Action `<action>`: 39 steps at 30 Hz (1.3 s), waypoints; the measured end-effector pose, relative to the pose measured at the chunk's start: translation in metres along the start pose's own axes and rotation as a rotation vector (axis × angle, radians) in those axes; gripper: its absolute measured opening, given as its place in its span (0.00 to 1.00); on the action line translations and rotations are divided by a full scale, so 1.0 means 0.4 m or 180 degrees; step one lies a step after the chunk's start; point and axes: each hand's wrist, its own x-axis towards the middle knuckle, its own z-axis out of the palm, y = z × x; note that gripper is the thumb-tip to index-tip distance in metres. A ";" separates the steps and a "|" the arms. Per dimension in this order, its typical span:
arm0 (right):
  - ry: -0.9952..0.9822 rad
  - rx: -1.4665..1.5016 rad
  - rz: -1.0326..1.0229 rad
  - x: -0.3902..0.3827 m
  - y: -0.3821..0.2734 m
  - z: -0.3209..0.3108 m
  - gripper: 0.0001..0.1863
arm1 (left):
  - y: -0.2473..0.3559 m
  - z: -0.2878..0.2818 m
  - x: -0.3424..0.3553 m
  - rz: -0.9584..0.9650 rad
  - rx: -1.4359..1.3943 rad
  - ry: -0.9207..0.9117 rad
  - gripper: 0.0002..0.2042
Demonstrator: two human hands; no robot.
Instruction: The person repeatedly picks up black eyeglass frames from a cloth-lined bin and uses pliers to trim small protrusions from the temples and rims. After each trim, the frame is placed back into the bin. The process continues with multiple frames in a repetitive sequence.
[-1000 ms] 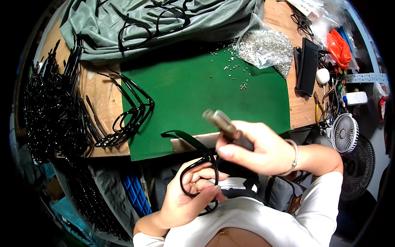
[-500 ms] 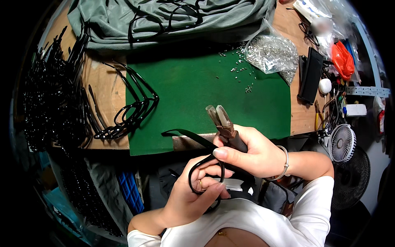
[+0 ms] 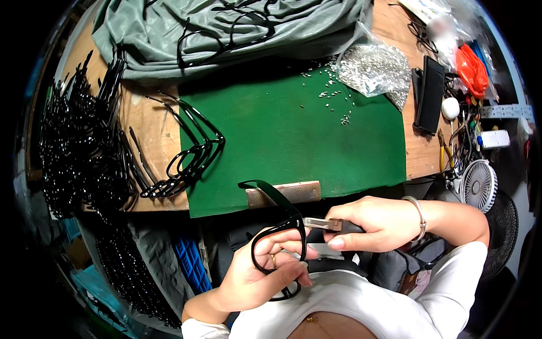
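My left hand (image 3: 253, 278) holds a black eyeglass frame (image 3: 294, 221) by its rim, fingers curled through and around a lens opening. One temple of the frame sticks out toward the table edge. My right hand (image 3: 377, 224) is closed around a pair of pliers (image 3: 334, 225) with worn brown metal and pale-tipped jaws. The jaws point left and meet the frame near the corner where the temple joins the front. Whether they grip anything there is too small to tell.
A green mat (image 3: 259, 130) covers the table, with a metal plate (image 3: 299, 193) at its front edge. Small metal pieces lie by a clear bag (image 3: 372, 70). Black frames (image 3: 195, 152) and a large pile (image 3: 84, 147) stand left. Grey cloth (image 3: 152, 45) lies behind; a fan (image 3: 478, 185) is right.
My right hand has turned the pliers from pointing away to pointing left, bringing the jaws to the frame's corner. The hand has moved slightly right; my left hand still holds the frame.
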 end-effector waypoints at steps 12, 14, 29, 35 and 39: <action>0.0824 -0.1299 -0.0042 0.014 -0.029 0.014 0.21 | -0.030 0.009 0.008 0.0057 0.0179 0.0076 0.22; 0.0988 -0.1561 -0.0047 0.012 -0.027 0.021 0.20 | -0.036 0.022 0.008 0.0063 0.0123 0.0207 0.22; 0.2384 -0.1517 -0.0667 0.084 0.129 -0.043 0.13 | 0.012 0.045 0.014 -0.0017 0.0481 0.0495 0.21; 0.2330 -0.1501 -0.0533 0.094 0.110 -0.030 0.13 | 0.060 -0.037 0.119 0.1237 0.2133 0.1162 0.19; 0.2244 -0.1592 -0.0564 0.098 0.097 -0.018 0.13 | 0.130 -0.110 0.134 0.1527 0.2017 0.1812 0.16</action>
